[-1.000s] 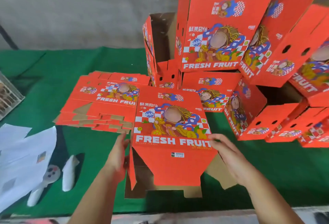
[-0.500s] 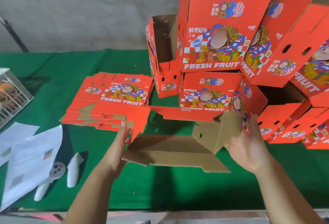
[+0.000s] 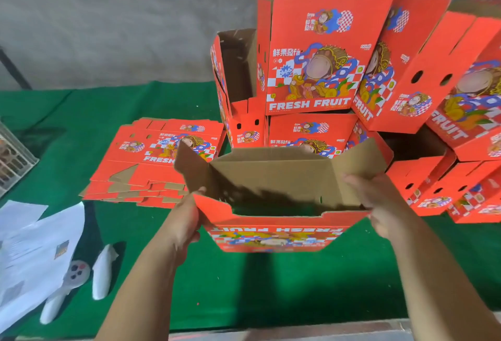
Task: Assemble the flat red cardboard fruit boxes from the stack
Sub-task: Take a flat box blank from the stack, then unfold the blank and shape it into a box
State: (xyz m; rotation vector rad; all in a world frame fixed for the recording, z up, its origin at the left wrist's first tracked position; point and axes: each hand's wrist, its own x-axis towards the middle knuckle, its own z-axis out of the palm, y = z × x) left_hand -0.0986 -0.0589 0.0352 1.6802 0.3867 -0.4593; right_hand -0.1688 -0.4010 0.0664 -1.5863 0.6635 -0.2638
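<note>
We hold the opened box (image 3: 271, 178) with both hands: left hand (image 3: 187, 221) fingers grip its 9 o'clock corner, right hand (image 3: 379, 202) fingers its 3 o'clock flap.

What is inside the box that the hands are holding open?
Inside the open box only brown cardboard walls and green cloth at the bottom show. The near wall covers the rest.

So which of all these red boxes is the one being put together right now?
Start at the green table, with finished boxes piled at the back right and the flat stack on the left. The box being assembled sits nearest the camera, between the left hand and right hand. Only it shows an open brown inside and upside-down lettering.
</note>
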